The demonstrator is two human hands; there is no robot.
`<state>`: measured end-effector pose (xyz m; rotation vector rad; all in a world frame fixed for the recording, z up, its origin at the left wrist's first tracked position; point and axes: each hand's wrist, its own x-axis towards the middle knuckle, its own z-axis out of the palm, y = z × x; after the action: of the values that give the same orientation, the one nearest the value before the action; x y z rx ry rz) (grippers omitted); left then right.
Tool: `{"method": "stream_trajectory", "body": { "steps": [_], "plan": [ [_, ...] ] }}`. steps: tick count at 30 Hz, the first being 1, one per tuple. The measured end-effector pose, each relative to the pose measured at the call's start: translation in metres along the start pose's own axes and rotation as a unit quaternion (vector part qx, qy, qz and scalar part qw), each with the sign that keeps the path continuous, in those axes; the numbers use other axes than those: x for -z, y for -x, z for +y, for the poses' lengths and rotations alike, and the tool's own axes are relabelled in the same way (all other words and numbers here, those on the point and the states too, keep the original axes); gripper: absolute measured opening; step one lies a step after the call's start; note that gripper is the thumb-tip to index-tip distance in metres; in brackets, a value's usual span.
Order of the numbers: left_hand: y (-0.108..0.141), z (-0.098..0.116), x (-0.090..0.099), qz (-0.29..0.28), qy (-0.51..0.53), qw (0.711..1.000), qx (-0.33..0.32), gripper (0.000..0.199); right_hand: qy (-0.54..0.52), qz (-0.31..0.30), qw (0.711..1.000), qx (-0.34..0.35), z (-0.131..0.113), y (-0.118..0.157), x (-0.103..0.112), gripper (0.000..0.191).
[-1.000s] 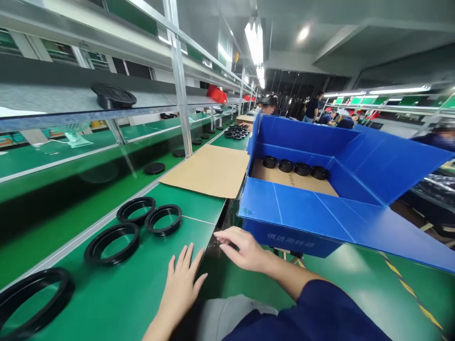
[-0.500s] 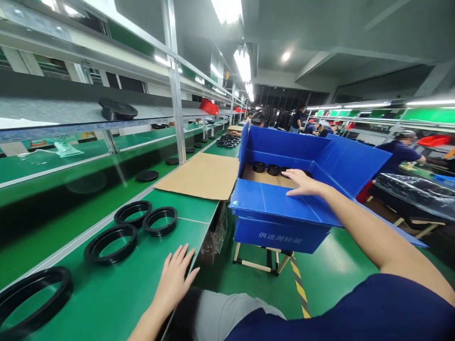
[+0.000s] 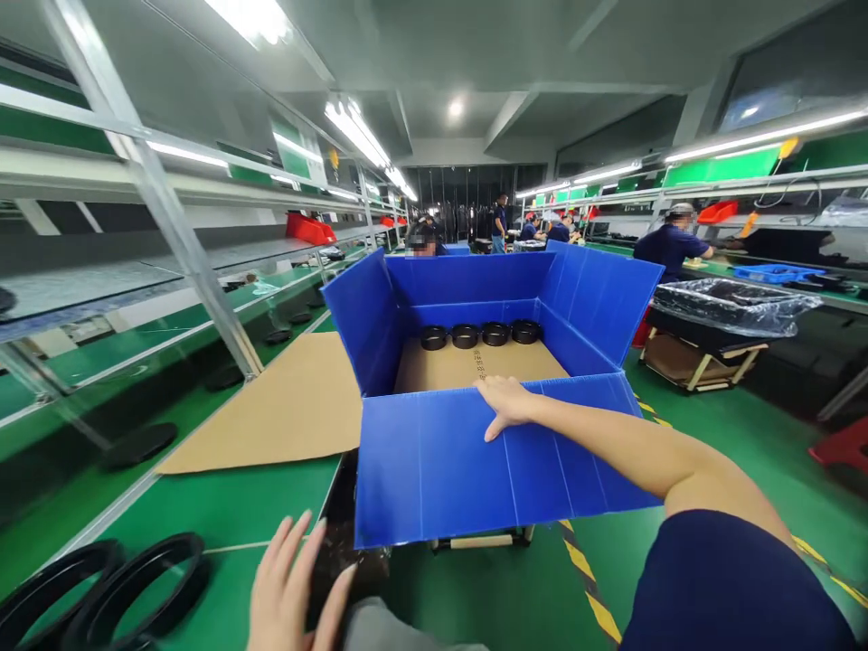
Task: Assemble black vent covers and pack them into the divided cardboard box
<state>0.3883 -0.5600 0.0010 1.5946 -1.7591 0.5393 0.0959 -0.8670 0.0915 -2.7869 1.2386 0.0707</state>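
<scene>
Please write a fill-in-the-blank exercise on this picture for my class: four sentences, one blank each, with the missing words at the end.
1. The open box is ____ in colour.
2. In it, ____ black rings stand in a row.
3. The person's ____ hand is at the near flap.
4. The cardboard sheet lies on a table whose top is ____.

Missing words: blue; four; right; green.

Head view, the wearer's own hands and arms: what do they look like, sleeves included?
The right hand is gloveless, with no ring, watch or cable visible. The right forearm is bare up to a plain dark navy sleeve with no visible marking. The left hand is also gloveless; its sleeve is out of frame.
</scene>
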Motion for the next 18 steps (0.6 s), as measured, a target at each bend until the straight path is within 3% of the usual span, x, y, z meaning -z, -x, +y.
{"method": "stream_trajectory", "body": {
  "steps": [3, 6, 9, 11, 13, 14, 16, 18],
  "plan": [
    [-0.091, 0.041, -0.045, -0.012, 0.002, 0.992, -0.125, 0.077, -0.015, -0.002, 0.999, 0.037, 0.008, 0.001, 0.001, 0.097],
    [-0.155, 0.042, -0.099, -0.048, -0.039, 0.981, -0.186, 0.093, -0.029, 0.022, 0.996, 0.083, 0.013, 0.003, -0.007, 0.104],
    [-0.183, 0.024, -0.14, -0.092, -0.035, 0.978, -0.183, 0.123, -0.065, 0.059, 0.988, 0.128, 0.026, -0.006, -0.012, 0.102],
    [-0.186, 0.013, -0.153, -0.117, -0.015, 0.979, -0.166, 0.126, -0.134, 0.022, 0.98, 0.149, 0.045, -0.029, -0.005, 0.077],
    [-0.184, 0.009, -0.158, -0.121, -0.004, 0.981, -0.151, 0.115, -0.193, -0.03, 0.977, 0.081, 0.074, -0.066, 0.01, 0.055],
    [-0.183, 0.009, -0.158, -0.118, -0.003, 0.982, -0.146, 0.11, -0.2, -0.041, 0.979, 0.009, 0.092, -0.088, 0.018, 0.052],
    [-0.182, 0.011, -0.157, -0.104, -0.004, 0.984, -0.144, 0.106, -0.166, -0.011, 0.977, -0.137, 0.13, -0.132, 0.029, 0.049],
    [-0.181, 0.013, -0.157, -0.097, -0.012, 0.984, -0.146, 0.104, -0.13, 0.007, 0.966, -0.222, 0.164, -0.166, 0.034, 0.053]
  ]
}}
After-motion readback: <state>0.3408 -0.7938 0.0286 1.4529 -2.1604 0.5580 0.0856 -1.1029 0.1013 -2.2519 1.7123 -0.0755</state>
